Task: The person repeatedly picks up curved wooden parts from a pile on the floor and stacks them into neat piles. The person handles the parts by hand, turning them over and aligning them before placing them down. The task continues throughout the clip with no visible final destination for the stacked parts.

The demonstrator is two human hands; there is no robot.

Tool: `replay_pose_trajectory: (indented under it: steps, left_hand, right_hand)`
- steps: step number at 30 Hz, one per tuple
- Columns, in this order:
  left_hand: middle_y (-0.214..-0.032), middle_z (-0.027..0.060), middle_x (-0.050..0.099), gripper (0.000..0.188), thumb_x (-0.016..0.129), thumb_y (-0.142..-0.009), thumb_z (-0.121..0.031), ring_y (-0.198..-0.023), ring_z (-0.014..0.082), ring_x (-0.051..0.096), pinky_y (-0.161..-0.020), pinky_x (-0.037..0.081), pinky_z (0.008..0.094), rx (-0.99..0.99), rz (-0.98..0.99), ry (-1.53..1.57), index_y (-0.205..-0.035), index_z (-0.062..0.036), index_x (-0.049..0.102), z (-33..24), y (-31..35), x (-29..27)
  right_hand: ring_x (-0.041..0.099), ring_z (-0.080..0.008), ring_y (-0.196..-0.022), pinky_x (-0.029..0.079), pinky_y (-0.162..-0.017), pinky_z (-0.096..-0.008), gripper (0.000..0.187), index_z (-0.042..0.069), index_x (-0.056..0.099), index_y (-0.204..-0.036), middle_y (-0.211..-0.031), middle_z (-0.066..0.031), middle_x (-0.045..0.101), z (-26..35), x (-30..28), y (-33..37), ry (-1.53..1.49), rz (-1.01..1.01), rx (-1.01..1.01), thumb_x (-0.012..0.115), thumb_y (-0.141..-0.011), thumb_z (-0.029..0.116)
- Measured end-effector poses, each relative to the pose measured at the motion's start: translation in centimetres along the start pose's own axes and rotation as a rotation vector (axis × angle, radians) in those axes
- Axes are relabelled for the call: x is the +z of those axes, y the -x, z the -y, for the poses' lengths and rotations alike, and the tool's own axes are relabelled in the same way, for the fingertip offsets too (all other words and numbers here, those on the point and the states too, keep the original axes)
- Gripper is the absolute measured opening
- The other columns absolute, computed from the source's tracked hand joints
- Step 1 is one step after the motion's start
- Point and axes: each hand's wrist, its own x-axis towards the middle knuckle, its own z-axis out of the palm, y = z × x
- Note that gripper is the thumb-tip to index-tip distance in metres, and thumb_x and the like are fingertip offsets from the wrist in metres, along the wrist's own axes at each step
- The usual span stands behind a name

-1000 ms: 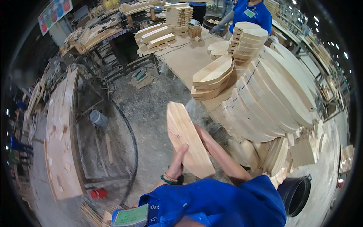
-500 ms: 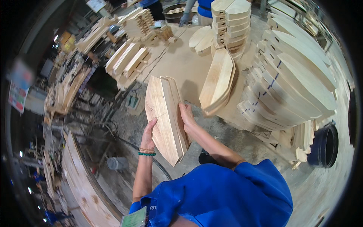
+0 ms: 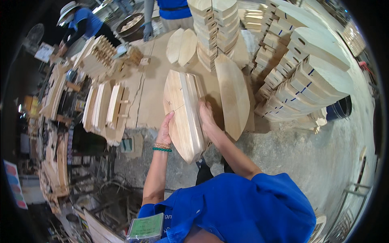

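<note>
Between my two hands I hold a stack of pale wooden boards (image 3: 181, 117) with tapered, angled ends, tilted over the near edge of the bench. My left hand (image 3: 165, 128) grips its left edge, the thumb on the upper face near a thin pencil line. On the opposite side my right hand (image 3: 206, 116) presses against the layered edges; some of its fingers are hidden. Just right of it lies another leaf-shaped wooden board (image 3: 234, 97), apart from the ones I hold. A pair of smaller rounded boards (image 3: 181, 46) lies flat farther back.
Tall stacks of shaped boards (image 3: 214, 30) stand at the back, and marked stacks (image 3: 302, 91) rise at the right. Several wooden bars (image 3: 103, 106) lie on the cardboard-covered bench (image 3: 156, 77) at the left. A co-worker's gloved hand (image 3: 148, 30) is at the far edge; another person bends at far left.
I have come nearer the bench with the boards, which now stand over its near edge. My view has swung right, and a bending person has come into sight at far left.
</note>
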Motion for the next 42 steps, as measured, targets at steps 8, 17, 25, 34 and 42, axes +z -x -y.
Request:
replay_pose_trajectory:
  steps: [8, 17, 25, 34, 42]
  left_hand:
    - [-0.12, 0.0075, 0.062, 0.04, 0.065, -0.089, -0.03, -0.109, 0.0201, 0.059, -0.096, 0.048, 0.0368, -0.187, 0.112, -0.229, -0.122, -0.0072, 0.057, 0.3, -8.5, 2.3]
    - [-0.141, 0.0141, 0.046, 0.083, 0.03, -0.093, -0.069, -0.127, 0.0295, 0.047, -0.106, 0.039, 0.0425, -0.242, 0.307, -0.206, -0.147, -0.0064, 0.029, 2.1, -9.5, 1.0]
    - [-0.15, 0.0077, 0.034, 0.086, 0.034, -0.09, -0.073, -0.137, 0.0254, 0.033, -0.112, 0.028, 0.0418, -0.176, 0.286, -0.201, -0.149, -0.0108, 0.027, 8.4, -9.6, 7.3]
    - [-0.156, 0.0011, 0.024, 0.081, 0.036, -0.092, -0.069, -0.142, 0.023, 0.022, -0.118, 0.016, 0.0445, -0.149, 0.516, -0.152, -0.151, -0.0151, 0.022, 9.7, -10.2, 5.6]
    - [-0.09, 0.006, 0.069, 0.039, 0.056, -0.095, -0.038, -0.069, 0.0139, 0.061, -0.057, 0.047, 0.0273, -0.171, -0.093, -0.561, -0.116, -0.0057, 0.059, 10.3, -2.6, -1.7]
  right_hand:
    - [0.051, -0.0208, -0.118, 0.039, -0.101, -0.032, 0.061, 0.0, 0.045, -0.136, -0.133, -0.0112, 0.052, 2.0, -1.5, -0.9, -0.127, 0.081, -0.103, 0.037, -0.1, 0.049]
    - [0.04, -0.0213, -0.133, 0.03, -0.111, -0.0361, 0.054, 0.003, 0.039, -0.143, -0.144, -0.0131, 0.044, 6.2, -11.5, 13.2, 0.409, -0.014, -0.64, 0.047, -0.1, 0.036]
    - [0.046, -0.0242, -0.129, 0.043, -0.102, -0.0387, 0.07, 0.006, 0.034, -0.146, -0.143, -0.0154, 0.044, 1.2, -20.6, -0.3, -0.153, -0.17, -0.224, 0.027, -0.1, 0.057]
    - [0.052, -0.0166, -0.12, 0.043, -0.102, -0.0335, 0.065, 0.006, 0.045, -0.14, -0.135, -0.0087, 0.052, -0.1, -21.0, -0.6, -0.285, 0.004, -0.435, 0.041, -0.097, 0.055]
    - [0.059, -0.0214, -0.113, 0.045, -0.099, -0.0338, 0.059, 0.007, 0.044, -0.14, -0.129, -0.0128, 0.058, -4.9, -31.1, 9.0, -0.235, -0.002, -0.12, 0.047, -0.098, 0.048]
